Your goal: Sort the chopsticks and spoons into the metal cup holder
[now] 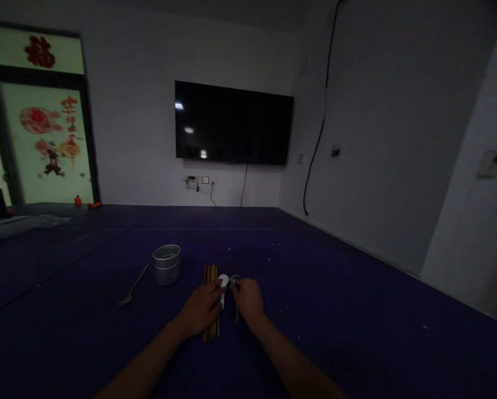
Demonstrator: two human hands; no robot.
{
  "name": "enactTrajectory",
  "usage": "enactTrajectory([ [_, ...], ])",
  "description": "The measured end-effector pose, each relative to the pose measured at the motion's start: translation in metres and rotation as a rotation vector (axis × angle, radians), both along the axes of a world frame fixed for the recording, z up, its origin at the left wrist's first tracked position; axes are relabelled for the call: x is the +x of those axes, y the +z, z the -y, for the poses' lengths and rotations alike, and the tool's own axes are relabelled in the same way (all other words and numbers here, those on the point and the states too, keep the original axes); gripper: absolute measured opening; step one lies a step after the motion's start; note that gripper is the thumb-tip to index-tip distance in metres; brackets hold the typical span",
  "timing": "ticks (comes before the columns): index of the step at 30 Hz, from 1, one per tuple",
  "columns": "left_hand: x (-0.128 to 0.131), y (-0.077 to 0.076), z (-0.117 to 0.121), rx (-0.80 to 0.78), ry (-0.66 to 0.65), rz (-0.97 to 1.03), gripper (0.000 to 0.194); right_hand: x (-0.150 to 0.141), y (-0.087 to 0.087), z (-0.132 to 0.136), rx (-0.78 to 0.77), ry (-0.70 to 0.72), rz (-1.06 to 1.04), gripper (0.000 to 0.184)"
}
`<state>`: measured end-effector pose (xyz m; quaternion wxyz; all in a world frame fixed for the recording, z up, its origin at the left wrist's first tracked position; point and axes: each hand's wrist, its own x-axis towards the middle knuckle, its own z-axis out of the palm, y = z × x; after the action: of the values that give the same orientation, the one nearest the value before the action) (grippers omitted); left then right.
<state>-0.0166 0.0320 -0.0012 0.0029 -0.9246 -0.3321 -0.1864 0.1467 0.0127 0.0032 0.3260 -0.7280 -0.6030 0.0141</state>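
A bundle of wooden chopsticks (211, 272) lies on the purple surface (340, 310), pointing away from me. My left hand (199, 310) rests across them, fingers stretched out, the tips touching a white spoon (224, 279) beside the bundle. Just to the right, my right hand (248, 300) is closed, pinching a metal spoon (234, 279) near its bowl. That spoon's handle runs down toward me, partly behind my fingers. A grey metal cup (167, 271) stands upright to the left. Left of the cup lies another metal spoon (132, 287).
Small white scraps dot the purple surface. A TV (234, 124) hangs on the far wall, with sockets and wires below. A dark cable (321, 127) hangs down the right wall. Orange objects (78, 200) sit at the far left near a decorated glass door (44, 133).
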Motion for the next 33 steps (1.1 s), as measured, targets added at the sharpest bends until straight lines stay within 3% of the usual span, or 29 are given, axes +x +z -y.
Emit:
enactTrajectory([
  [10,-0.0032,0.001,-0.0024,0.001,0.012,0.026,0.048,-0.0084,0.0048,0.0117,-0.109,0.037,0.23,0.026],
  [25,-0.0065,0.0014,-0.0048,-0.006,0.012,0.002,0.051,-0.0058,0.0026,0.0081,-0.115,0.12,0.214,0.028],
  [33,-0.0069,0.0073,-0.0015,0.105,0.011,0.048,0.044,-0.0054,0.0009,0.0074,-0.084,0.122,0.196,0.028],
])
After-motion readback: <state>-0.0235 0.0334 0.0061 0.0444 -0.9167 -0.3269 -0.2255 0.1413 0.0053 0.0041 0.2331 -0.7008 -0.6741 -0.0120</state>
